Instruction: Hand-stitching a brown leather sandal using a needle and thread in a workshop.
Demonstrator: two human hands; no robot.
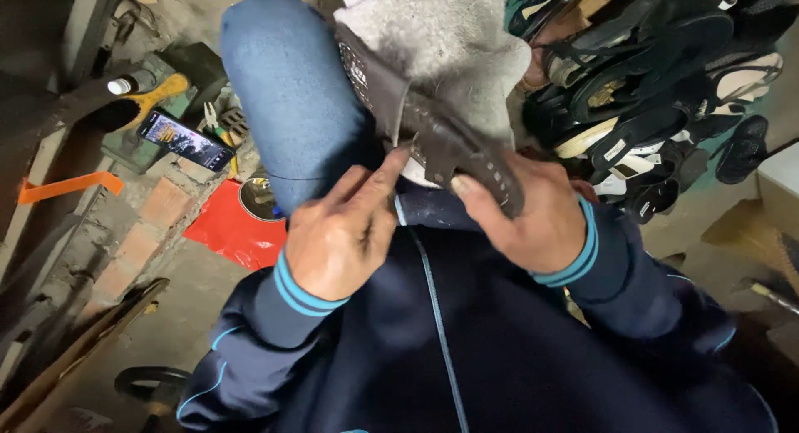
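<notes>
My right hand [533,221] gripping dark leather piece [433,129] fingers closed, my left hand [337,233] loosely curled, forefinger touching it, on grey cloth [441,33]

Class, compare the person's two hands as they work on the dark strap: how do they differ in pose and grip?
The left hand has its index finger stretched out, tip pressing the dark strap, while the right hand wraps around the strap's lower end, thumb on top. The left hand shows its back; the right hand is turned more sideways. Both are bare, emerging from navy sleeves with light blue cuff stripes.
</notes>
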